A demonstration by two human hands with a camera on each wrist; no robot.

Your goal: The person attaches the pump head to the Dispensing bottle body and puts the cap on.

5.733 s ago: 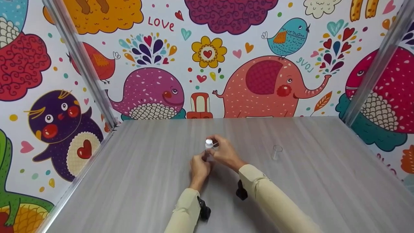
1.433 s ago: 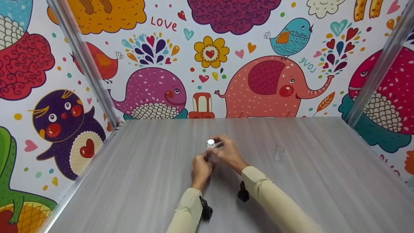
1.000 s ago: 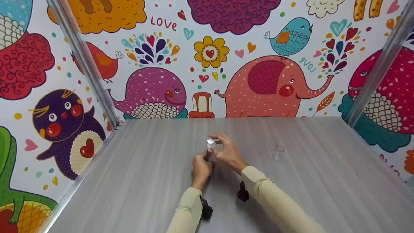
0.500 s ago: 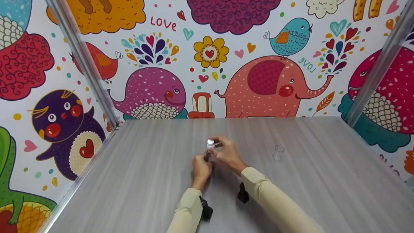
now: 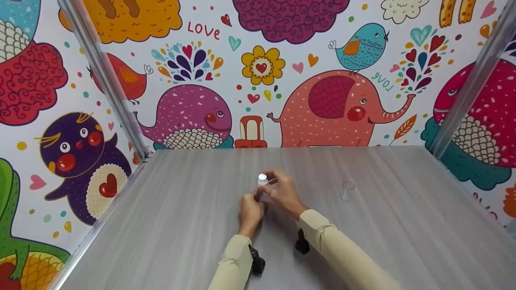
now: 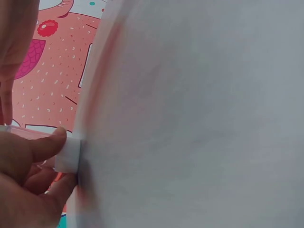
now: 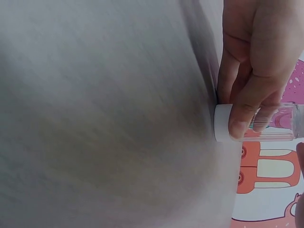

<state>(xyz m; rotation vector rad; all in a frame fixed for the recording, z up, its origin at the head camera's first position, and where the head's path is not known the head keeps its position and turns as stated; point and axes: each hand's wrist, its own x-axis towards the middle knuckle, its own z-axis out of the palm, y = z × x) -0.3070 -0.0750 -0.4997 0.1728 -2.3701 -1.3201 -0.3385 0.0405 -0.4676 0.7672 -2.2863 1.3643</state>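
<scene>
A small clear bottle [image 7: 280,124] stands upright on the table, with a white base and a white top [image 5: 262,177]. My left hand [image 5: 251,210] grips it low down; in the right wrist view, the thumb and fingers of that hand clasp the white base [image 7: 223,122]. Higher up, my right hand [image 5: 285,194] pinches the bottle's white top between thumb and forefinger. Only part of the right hand [image 6: 16,42] enters the left wrist view, at upper left. Much of the bottle's body is hidden behind both hands in the head view.
To the right on the wood-grain table [image 5: 169,225] stands a clear cylindrical cup-like piece [image 5: 347,190], within reach of the right hand. A cartoon-printed wall [image 5: 258,104] closes off the back. Metal posts [image 5: 105,80] rise at the table's corners.
About a second ago the right forefinger and thumb spread apart at the white top; they have since come back together on it. The left hand, bottle and clear piece have stayed put.
</scene>
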